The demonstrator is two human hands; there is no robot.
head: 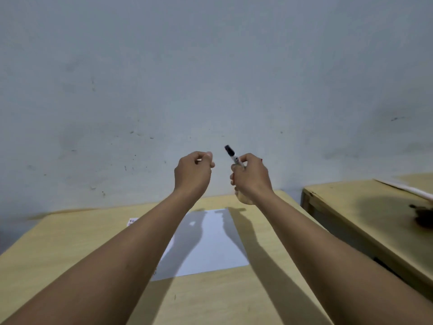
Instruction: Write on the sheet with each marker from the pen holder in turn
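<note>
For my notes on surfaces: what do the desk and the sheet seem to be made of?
The desk looks like pale wood or wood laminate, matte: faint grain, no glare. The sheet looks like plain white paper, thin, lying flat, matte.

A scuffed grey wall (210, 66) is rising behind the worktop (70, 242); a second wooden table (346, 207) is standing just beside it.

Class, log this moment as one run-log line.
right hand: raised, grip on marker, black end up | left hand: curled, nothing seen in it | sheet: flat on desk
</note>
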